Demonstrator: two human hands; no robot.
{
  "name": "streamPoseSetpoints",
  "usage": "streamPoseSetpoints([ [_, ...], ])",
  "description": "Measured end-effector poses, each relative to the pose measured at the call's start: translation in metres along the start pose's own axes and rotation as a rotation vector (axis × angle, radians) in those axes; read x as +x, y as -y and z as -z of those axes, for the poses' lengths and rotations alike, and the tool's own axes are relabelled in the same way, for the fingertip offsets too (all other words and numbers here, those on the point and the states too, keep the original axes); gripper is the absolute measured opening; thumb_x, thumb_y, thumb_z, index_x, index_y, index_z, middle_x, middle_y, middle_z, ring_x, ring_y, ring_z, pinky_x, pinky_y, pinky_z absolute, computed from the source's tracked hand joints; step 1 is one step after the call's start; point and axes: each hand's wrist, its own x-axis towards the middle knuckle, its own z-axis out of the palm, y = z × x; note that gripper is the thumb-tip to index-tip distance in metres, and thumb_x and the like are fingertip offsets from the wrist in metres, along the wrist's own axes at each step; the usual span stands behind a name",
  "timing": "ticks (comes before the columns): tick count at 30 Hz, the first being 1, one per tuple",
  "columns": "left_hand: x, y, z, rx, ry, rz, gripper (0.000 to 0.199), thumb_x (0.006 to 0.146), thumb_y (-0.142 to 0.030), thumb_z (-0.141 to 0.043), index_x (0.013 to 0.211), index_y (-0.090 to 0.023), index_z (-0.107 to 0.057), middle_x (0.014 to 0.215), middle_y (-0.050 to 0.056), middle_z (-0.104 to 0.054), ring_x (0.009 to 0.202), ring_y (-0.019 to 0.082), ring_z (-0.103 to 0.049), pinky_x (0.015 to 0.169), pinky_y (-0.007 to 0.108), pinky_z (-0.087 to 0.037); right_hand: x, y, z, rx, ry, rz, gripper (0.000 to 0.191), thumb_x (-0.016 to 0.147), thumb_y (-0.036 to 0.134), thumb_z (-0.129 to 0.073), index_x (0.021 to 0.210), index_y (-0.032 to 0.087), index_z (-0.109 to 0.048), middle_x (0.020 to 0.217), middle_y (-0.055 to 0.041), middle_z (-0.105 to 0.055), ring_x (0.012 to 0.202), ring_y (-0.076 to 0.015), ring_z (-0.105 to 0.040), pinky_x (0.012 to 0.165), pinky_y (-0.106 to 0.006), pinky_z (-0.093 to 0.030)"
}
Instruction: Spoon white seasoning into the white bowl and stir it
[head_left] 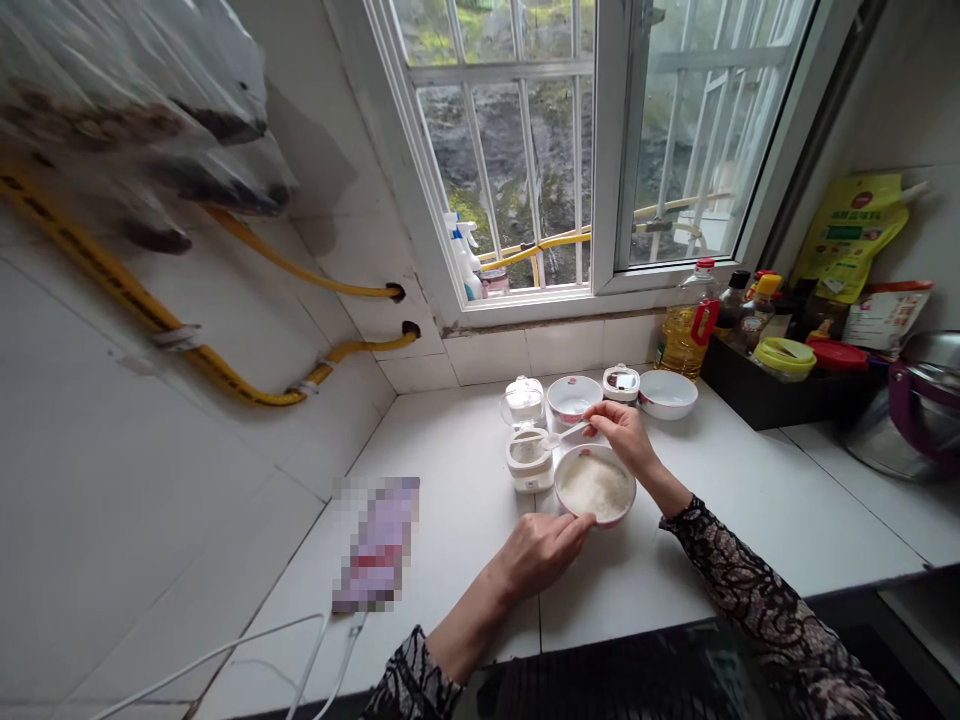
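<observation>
- Left hand (544, 550): fingers curled, fingertips on the near-left rim of the bowl (596, 487). Touching it, steadying grip.
- Bowl: white with a pink rim, holds a white grainy filling. Sits on the counter (750, 500), centre, between the two hands.
- Right hand (622, 432): at the far edge of the bowl, fingers pinched on the handle of a small spoon (559, 436).
- Spoon: clear/white, points left, tip over the open jar (529, 458).
- Jar: just left of the bowl, touching or nearly so, can't tell which. White contents inside, lid flipped up behind it.
- Far of the hands, a row near the wall: empty small bowl (574, 397), closed jar with dark contents (621, 382), a second empty bowl (667, 393) at right.
- Far right: oil bottle (684, 335), then a black tray (780, 395) with bottles and lidded tubs.
- Right edge: pot with purple handle (911, 410), partly cut off.
- Near left on the counter: blurred flat object (379, 540) with white cables (300, 650) running off it.
- Window (570, 150) above the back wall, spray bottle (465, 255) on the sill.
- Yellow hose (247, 385) along the left wall.
</observation>
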Motion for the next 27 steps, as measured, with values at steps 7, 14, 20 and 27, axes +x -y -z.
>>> streamPoseSetpoints([
  [7, -0.001, 0.001, -0.002, 0.017, -0.012, -0.002, 0.022, 0.099, -0.011, -0.039, 0.104, -0.012, -0.06, 0.06, -0.001, -0.061, 0.045, 0.011, -0.056, 0.041, 0.019, -0.042, -0.015, -0.002, -0.021, -0.572, 0.13, 0.751, 0.021, 0.093, 0.015, -0.046, 0.088, 0.019, -0.065, 0.077, -0.005, -0.072, 0.075, -0.0194, -0.064, 0.089, -0.041, -0.047],
  [14, 0.0, 0.0, -0.001, 0.01, -0.005, 0.005, 0.021, 0.098, -0.011, -0.04, 0.105, -0.013, -0.059, 0.063, 0.0, -0.062, 0.046, 0.011, -0.056, 0.041, 0.019, -0.043, -0.017, 0.005, -0.012, -0.62, 0.075, 0.751, 0.019, 0.093, 0.014, -0.047, 0.091, 0.021, -0.065, 0.078, -0.0045, -0.073, 0.076, -0.0202, -0.064, 0.091, -0.04, -0.044],
  [20, 0.0, 0.0, 0.0, -0.01, 0.002, 0.003, 0.022, 0.099, -0.011, -0.037, 0.108, -0.013, -0.057, 0.066, 0.0, -0.064, 0.049, 0.011, -0.059, 0.043, 0.019, -0.044, -0.012, 0.01, 0.014, -0.562, -0.088, 0.457, 0.017, 0.082, 0.018, -0.051, 0.077, 0.023, -0.066, 0.068, -0.0026, -0.069, 0.077, -0.0221, -0.062, 0.085, -0.037, -0.045],
  [27, -0.003, 0.001, -0.004, -0.002, -0.007, 0.005, 0.022, 0.1, -0.012, -0.039, 0.109, -0.012, -0.058, 0.064, 0.0, -0.063, 0.049, 0.01, -0.059, 0.044, 0.018, -0.044, -0.016, 0.0, 0.01, -0.653, 0.148, 0.461, 0.018, 0.074, 0.01, -0.051, 0.068, 0.02, -0.065, 0.063, -0.0015, -0.067, 0.063, -0.0174, -0.057, 0.081, -0.034, -0.044],
])
